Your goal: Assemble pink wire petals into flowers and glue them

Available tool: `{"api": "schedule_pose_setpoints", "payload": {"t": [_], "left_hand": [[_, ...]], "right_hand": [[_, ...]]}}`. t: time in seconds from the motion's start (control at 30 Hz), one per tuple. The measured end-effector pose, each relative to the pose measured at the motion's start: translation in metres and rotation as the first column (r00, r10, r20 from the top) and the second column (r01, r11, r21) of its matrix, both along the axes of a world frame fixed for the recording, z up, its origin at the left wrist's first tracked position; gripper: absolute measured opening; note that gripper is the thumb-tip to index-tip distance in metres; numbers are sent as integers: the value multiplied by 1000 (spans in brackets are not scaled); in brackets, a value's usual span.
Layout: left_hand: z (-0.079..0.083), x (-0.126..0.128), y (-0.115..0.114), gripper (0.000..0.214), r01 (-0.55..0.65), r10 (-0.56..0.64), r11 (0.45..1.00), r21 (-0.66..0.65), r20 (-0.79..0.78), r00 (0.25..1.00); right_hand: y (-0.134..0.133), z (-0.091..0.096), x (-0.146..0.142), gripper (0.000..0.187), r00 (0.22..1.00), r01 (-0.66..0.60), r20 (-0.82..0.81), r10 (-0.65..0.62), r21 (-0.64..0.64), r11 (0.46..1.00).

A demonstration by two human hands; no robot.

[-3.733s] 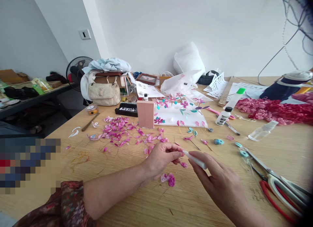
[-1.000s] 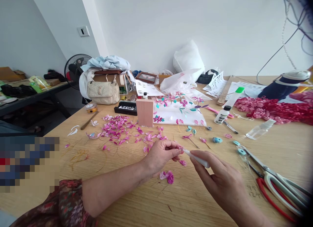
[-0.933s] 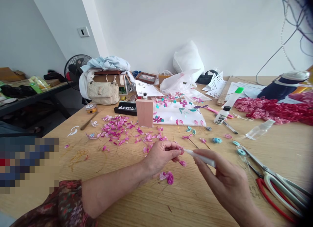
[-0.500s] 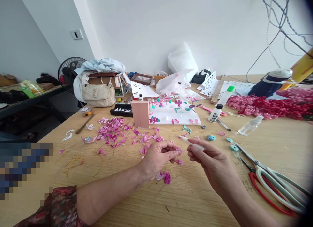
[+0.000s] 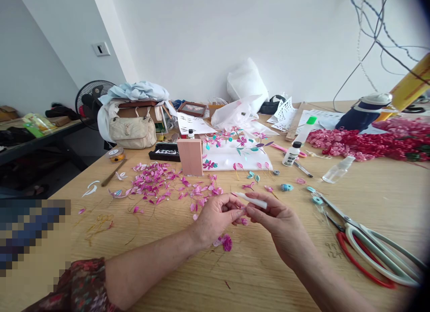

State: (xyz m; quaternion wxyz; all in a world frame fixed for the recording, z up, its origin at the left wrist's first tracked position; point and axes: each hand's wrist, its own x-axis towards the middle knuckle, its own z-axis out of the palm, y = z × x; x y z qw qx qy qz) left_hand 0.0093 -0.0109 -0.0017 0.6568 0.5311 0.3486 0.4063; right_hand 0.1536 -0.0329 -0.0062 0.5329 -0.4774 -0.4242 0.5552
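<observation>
at the near middle of the pale wooden table (image 5: 376,195) i see both hands drawn together, fingertips almost meeting. the left hand (image 5: 215,215) pinches a tiny pink petal piece (image 5: 242,210) just above the tabletop. the right hand (image 5: 280,222) is closed around a slim white pen-like applicator (image 5: 252,200), its tip pointing left past the piece, and its fingertips seem to touch the piece too. just below the left hand lies a small ruffled magenta flower (image 5: 225,242), already made up. beyond, a wide scatter of loose pink petals (image 5: 157,184) lies unused, and the white sheet (image 5: 235,162) behind carries several mounted blossoms with teal leaves. i judge the work well under way, with plenty of petals left.
</observation>
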Motion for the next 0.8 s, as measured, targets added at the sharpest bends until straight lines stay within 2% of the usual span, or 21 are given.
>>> {"api": "schedule_pose_setpoints", "payload": {"t": [0.37, 0.8], "left_hand": [[2, -3, 0, 19, 31, -32, 987, -157, -8, 999], [4, -6, -1, 16, 34, -37, 988, -148, -23, 999]], "right_hand": [[2, 3, -2, 36, 995, 93, -31, -95, -48, 994], [1, 3, -3, 35, 998, 66, -17, -67, -48, 997]]}}
